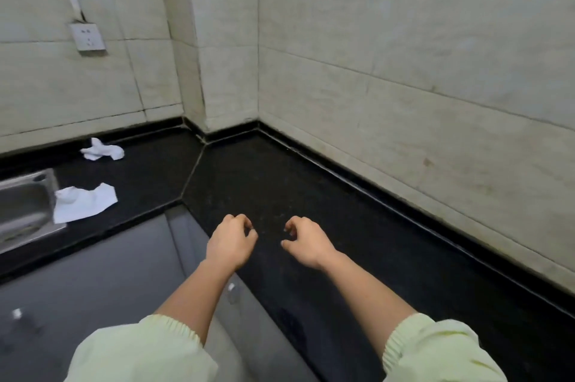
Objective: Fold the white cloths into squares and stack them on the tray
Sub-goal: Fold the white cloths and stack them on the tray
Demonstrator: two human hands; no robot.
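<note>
Two white cloths lie on the black counter [280, 182] at the left. One crumpled cloth [102, 150] sits near the back wall. A flatter, rumpled cloth [84, 203] lies closer, with its left edge against a stainless-steel tray or basin [28, 195] at the frame's left edge. My left hand [230, 241] and my right hand [306, 241] hover side by side over the bare counter in the middle, far right of both cloths. The fingers of both hands are loosely curled and hold nothing.
Tiled walls meet in a corner behind the counter, with a wall socket [88, 39] at upper left. The counter bends around the corner; below its front edge is a grey floor [93, 288].
</note>
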